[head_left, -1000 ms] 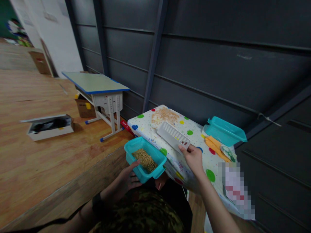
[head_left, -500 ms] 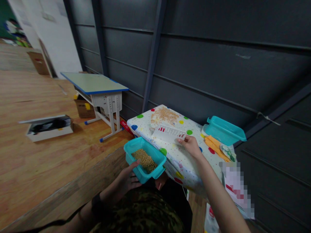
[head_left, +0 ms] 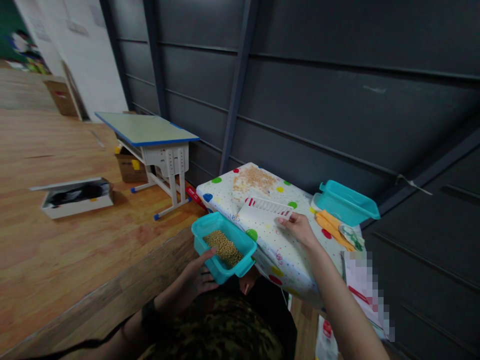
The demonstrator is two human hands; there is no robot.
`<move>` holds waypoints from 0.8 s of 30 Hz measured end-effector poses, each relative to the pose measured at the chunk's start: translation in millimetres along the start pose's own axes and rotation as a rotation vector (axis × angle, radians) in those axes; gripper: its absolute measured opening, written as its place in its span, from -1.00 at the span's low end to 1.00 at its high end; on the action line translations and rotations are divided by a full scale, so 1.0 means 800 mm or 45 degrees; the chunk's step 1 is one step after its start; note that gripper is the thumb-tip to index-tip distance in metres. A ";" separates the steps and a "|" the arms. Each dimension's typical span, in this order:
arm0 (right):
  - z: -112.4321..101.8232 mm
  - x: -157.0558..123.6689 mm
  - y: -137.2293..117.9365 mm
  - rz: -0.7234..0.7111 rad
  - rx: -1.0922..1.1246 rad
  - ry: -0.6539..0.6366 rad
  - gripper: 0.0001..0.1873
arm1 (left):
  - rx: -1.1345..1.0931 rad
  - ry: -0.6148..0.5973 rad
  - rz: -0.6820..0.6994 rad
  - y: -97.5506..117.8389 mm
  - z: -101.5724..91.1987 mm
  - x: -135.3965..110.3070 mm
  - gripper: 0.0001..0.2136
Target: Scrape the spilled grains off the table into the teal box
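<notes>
Clasps a teal tub [head_left: 227,274] of small tan beans [head_left: 223,247] with the left hand [head_left: 197,274], thumb over the rim, beside a spotted tablecloth [head_left: 264,241]. Pinches a white slotted tray [head_left: 258,213] by one end in the right hand [head_left: 301,230]. Has strewn tan bits [head_left: 257,178] beyond, on the cloth; to the right, a second teal tub [head_left: 347,204] behind an orange cloth [head_left: 332,227]. Faces a dark panelled wall [head_left: 330,95], with a blue-edged desk [head_left: 146,127] to the left.

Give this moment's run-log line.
Left hand: holds teal rectangular plastic bin, round tan beans inside | Right hand: grips white slotted plastic piece | Dotted white tablecloth: tan bits scattered
</notes>
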State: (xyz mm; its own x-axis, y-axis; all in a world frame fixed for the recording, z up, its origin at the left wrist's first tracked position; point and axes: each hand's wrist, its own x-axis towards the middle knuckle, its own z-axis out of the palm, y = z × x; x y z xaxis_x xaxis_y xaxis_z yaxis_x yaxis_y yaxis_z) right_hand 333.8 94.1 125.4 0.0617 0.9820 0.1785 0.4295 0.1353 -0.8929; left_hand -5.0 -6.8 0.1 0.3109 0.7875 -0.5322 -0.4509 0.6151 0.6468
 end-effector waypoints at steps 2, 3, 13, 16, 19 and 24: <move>-0.002 -0.006 0.000 -0.019 0.003 0.008 -0.48 | 0.004 -0.007 0.008 0.000 0.000 0.000 -0.26; -0.003 -0.009 0.001 -0.023 0.002 0.007 -0.47 | 0.005 -0.004 0.005 0.001 0.001 0.000 -0.28; 0.001 -0.028 0.000 -0.022 0.083 -0.017 -0.44 | -0.012 -0.022 -0.002 0.002 0.001 -0.003 -0.27; 0.003 -0.028 -0.003 -0.036 0.053 -0.033 -0.47 | -0.014 0.005 -0.012 0.001 0.000 -0.002 -0.31; 0.003 -0.028 -0.004 -0.036 0.029 -0.056 -0.49 | -0.006 -0.034 0.005 0.001 0.000 -0.003 -0.36; 0.005 -0.023 -0.002 -0.086 0.003 0.050 -0.47 | -0.011 -0.031 -0.012 0.006 0.006 -0.009 -0.33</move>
State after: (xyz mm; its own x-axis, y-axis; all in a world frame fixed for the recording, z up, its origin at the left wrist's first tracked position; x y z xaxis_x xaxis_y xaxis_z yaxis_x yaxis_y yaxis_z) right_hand 328.0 76.0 121.7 0.0677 0.9647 0.2545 0.4316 0.2017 -0.8792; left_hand -5.4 -9.1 9.6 0.3353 0.7823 -0.5249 -0.4551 0.6224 0.6368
